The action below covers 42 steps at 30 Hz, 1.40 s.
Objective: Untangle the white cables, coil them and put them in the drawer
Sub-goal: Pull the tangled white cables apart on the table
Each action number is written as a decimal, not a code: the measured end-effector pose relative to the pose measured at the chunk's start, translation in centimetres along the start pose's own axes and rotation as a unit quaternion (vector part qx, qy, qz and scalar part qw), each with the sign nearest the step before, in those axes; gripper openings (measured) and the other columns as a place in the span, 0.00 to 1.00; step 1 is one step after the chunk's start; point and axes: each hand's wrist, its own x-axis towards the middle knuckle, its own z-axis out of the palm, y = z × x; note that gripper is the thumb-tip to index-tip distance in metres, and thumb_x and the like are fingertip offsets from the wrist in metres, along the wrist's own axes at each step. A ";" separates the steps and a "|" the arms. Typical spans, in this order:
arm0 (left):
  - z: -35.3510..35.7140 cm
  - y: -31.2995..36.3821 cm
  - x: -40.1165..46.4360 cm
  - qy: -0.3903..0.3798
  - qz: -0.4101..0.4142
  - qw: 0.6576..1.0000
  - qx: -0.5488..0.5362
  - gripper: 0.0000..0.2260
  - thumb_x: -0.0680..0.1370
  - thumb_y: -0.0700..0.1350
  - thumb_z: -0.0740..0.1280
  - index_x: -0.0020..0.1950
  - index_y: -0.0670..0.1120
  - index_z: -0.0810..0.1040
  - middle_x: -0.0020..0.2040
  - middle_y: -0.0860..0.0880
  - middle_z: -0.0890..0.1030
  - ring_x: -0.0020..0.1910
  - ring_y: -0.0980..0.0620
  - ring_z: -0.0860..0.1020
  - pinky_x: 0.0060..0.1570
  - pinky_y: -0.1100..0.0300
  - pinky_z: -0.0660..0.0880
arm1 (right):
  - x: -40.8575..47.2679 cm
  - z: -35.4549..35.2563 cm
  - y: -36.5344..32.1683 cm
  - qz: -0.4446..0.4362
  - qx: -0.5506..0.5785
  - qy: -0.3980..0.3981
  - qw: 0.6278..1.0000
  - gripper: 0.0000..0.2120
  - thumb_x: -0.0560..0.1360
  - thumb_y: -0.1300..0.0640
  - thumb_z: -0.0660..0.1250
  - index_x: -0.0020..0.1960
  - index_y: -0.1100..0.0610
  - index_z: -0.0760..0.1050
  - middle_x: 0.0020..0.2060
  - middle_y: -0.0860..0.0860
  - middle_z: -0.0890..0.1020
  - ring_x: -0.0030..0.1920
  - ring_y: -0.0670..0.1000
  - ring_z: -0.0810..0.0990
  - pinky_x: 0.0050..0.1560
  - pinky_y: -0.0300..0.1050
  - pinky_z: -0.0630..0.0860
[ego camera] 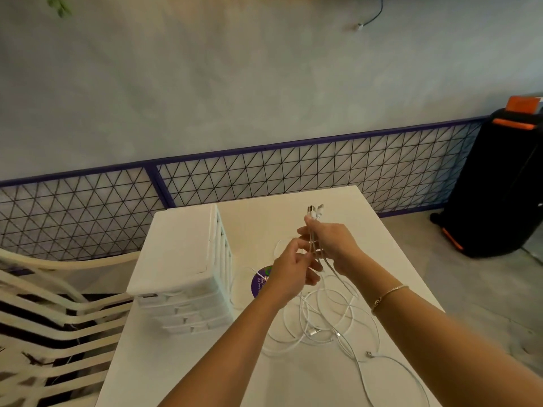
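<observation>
Head view: the right hand (pixel 332 245) is gripping several thin white cables (pixel 326 315) just below their upward-pointing plugs, while the left hand (pixel 289 274) is pinching the strands beneath; the rest is lying looped near the right edge of the white desk (pixel 293 377), beside the white plastic drawer unit (pixel 182 274). Pulling upward risks tightening the tangle or dragging trailing ends off the desk.

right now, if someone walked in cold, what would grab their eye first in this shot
Mid-frame, both hands lift white cables: the right hand grips a bunch with plugs sticking up, and the left hand pinches strands just below. Under them the rest of the white cables sprawl in loose loops over the white table. To the left on the table stands a white drawer unit.
</observation>
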 end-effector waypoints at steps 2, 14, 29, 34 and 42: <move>0.1 0.0 -0.1 -0.011 0.002 1.000 0.012 0.05 0.82 0.44 0.55 0.53 0.48 0.70 0.38 0.48 0.80 0.31 0.53 0.78 0.37 0.62 0.78 | -0.1 0.2 0.1 -0.009 -0.018 -0.016 1.000 0.17 0.79 0.48 0.59 0.41 0.56 0.80 0.38 0.50 0.82 0.40 0.49 0.80 0.46 0.45 0.77; -1.7 -4.1 -0.6 -0.067 -0.047 0.990 0.111 0.12 0.82 0.43 0.55 0.41 0.48 0.73 0.31 0.51 0.72 0.29 0.57 0.68 0.34 0.64 0.66 | 0.3 -2.8 -2.7 -0.013 0.112 -0.016 0.993 0.16 0.82 0.51 0.52 0.39 0.57 0.68 0.26 0.50 0.69 0.21 0.45 0.65 0.24 0.38 0.64; -6.6 -11.9 -2.5 0.006 -0.184 0.965 0.190 0.14 0.82 0.45 0.53 0.40 0.49 0.73 0.33 0.50 0.70 0.32 0.54 0.69 0.35 0.62 0.74 | 2.3 -11.4 -4.4 -0.127 -0.230 0.228 0.938 0.19 0.81 0.48 0.52 0.47 0.59 0.76 0.30 0.50 0.71 0.29 0.47 0.66 0.30 0.40 0.63; -4.5 -6.2 -1.2 -0.002 -0.108 0.977 0.183 0.12 0.81 0.46 0.55 0.42 0.49 0.76 0.34 0.52 0.70 0.31 0.54 0.69 0.28 0.62 0.72 | 0.9 -7.9 -3.4 -0.114 -0.281 0.088 0.949 0.18 0.78 0.47 0.59 0.47 0.62 0.75 0.31 0.51 0.72 0.30 0.48 0.67 0.33 0.41 0.66; -2.0 0.5 0.0 -0.001 0.026 0.989 0.143 0.11 0.81 0.48 0.58 0.45 0.52 0.79 0.37 0.48 0.77 0.28 0.56 0.66 0.30 0.63 0.64 | -0.9 -2.5 -0.4 -0.042 -0.246 -0.150 0.957 0.18 0.75 0.43 0.64 0.39 0.58 0.75 0.28 0.50 0.68 0.27 0.47 0.63 0.28 0.40 0.60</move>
